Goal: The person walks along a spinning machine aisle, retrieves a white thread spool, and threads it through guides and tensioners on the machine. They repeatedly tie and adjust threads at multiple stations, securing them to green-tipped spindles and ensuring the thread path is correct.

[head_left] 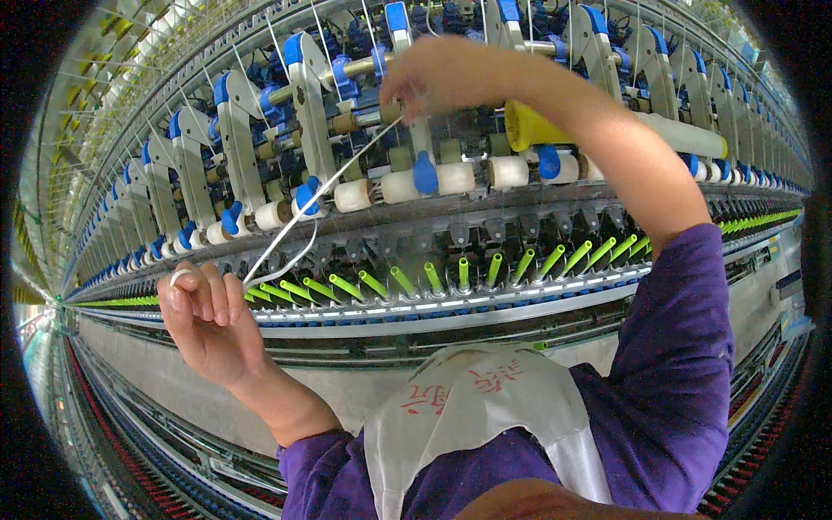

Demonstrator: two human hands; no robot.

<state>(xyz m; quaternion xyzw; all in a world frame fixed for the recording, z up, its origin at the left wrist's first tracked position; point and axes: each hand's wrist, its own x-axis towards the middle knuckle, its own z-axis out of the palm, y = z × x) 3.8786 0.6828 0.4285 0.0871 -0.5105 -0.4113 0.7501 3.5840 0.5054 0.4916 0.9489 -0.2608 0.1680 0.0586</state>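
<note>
- While the apron (477,412) fills the frame's lower middle, the left hand (210,319) curls its fingers on the strand (299,218) at left.
- It slants to the upper middle.
- There the right hand (446,76) blurs; I cannot tell its finger grip.
- Green tubes (464,274) cross the centre, below white rollers (452,178).

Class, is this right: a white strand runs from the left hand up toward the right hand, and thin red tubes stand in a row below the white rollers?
Not quite: the head view shows that the thin tubes are lime green, not red. The rest stands: the white strand runs from the left hand up toward the right hand, with the row below the white rollers.
</note>
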